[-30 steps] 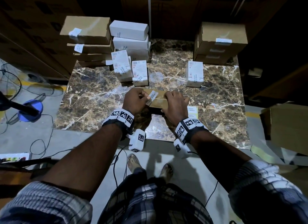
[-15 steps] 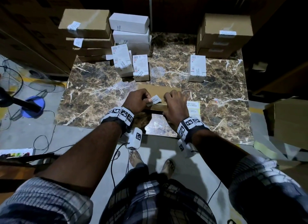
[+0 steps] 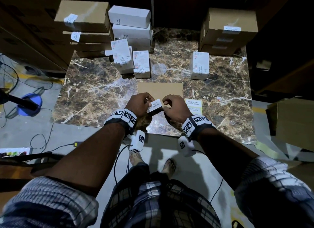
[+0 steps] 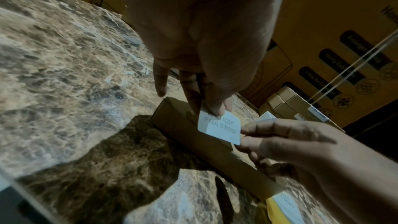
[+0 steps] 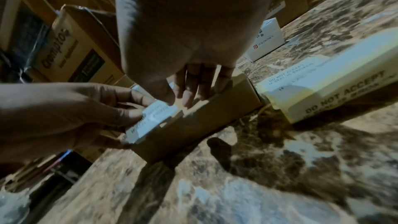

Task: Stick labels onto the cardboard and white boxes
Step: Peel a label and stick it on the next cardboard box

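Both hands meet over the near edge of the marble worktop (image 3: 95, 92). Left hand (image 3: 138, 104) pinches one end of a white label (image 3: 154, 105) between thumb and fingertips; right hand (image 3: 175, 109) pinches the opposite end (thumb and forefinger, other fingers extended down toward the box). Printed text on the label reads "DO NOT ACCEPT IF SEAL IS BROKEN".

Directly beneath and just beyond the hands lies a flat cardboard box (image 3: 159, 90), long side facing the person. Label is held over the box's near edge; in the right wrist view it appears to touch the top edge, but whether it is stuck down I cannot tell.

Just to the right of the right hand, beside the box: a yellow-backed label sheet (image 3: 193, 104) with the same wording.

Beyond the left hand: 2 small white boxes (image 3: 141, 64), labelled, standing close together, and behind them a stack of cardboard and white boxes (image 3: 105, 27). Beyond the right hand: 1 white box (image 3: 200, 65) alone, and a stack of cardboard boxes (image 3: 229, 30) at the far corner.
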A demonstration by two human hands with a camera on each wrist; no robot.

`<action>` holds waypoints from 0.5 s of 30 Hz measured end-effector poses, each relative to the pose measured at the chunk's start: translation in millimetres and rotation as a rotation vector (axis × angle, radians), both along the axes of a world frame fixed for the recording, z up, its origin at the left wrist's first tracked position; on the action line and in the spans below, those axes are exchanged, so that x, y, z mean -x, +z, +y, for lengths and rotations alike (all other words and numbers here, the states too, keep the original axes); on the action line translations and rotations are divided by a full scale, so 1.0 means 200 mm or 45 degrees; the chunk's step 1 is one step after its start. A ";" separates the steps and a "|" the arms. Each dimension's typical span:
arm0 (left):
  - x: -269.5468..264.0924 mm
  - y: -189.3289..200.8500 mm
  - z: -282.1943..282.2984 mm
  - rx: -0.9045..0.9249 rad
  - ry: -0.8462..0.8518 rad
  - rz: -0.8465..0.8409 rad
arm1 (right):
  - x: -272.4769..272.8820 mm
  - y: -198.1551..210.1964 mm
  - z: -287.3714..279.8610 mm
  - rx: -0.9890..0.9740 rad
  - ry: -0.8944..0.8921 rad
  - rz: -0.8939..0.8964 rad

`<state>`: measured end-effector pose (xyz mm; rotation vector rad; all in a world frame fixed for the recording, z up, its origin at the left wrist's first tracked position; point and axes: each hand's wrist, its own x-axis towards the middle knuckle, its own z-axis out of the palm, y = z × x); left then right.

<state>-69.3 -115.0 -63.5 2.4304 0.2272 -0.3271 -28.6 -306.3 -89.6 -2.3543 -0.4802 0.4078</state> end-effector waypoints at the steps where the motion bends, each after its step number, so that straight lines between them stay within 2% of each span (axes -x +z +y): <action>1: 0.00 0.01 -0.01 0.013 -0.014 -0.006 | 0.00 0.01 0.01 -0.067 -0.027 0.058; 4: -0.02 0.02 -0.03 0.074 -0.054 -0.006 | -0.02 0.05 0.01 -0.148 -0.060 0.189; 7: -0.01 0.02 -0.04 0.119 -0.069 -0.014 | -0.03 0.05 0.00 -0.152 -0.045 0.206; 15: -0.01 -0.04 -0.01 0.040 0.110 0.049 | -0.05 0.01 -0.05 -0.091 -0.075 0.170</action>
